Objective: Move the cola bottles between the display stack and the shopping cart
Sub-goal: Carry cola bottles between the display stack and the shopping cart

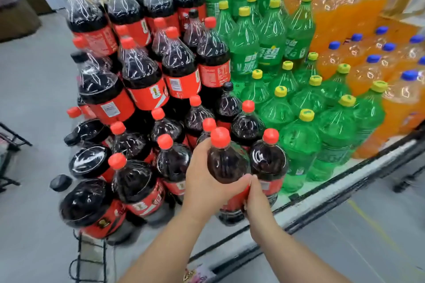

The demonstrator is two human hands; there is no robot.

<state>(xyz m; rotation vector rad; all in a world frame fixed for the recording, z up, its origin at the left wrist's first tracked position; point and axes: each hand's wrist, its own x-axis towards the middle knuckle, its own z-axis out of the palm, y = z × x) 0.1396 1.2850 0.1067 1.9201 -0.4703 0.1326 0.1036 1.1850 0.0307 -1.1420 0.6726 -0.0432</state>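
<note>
Your left grip (207,181) is wrapping the dark, red-capped plastic cola bottle (226,163), and your right grip (255,200) is clasping its label at the display stack's front edge (322,193). Jerking it, you are risking toppling the neighbouring cola bottle (268,163) just beside it.

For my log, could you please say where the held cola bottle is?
Head view, lower centre: the held cola bottle is gripped by left hand and right hand at the stack's front edge, left of a neighbouring cola bottle.

My left hand (207,181) and right hand (258,201) cover most of the cola bottle's (226,163) label (234,202); the picture's edge crops a black wire frame (10,148).
</note>
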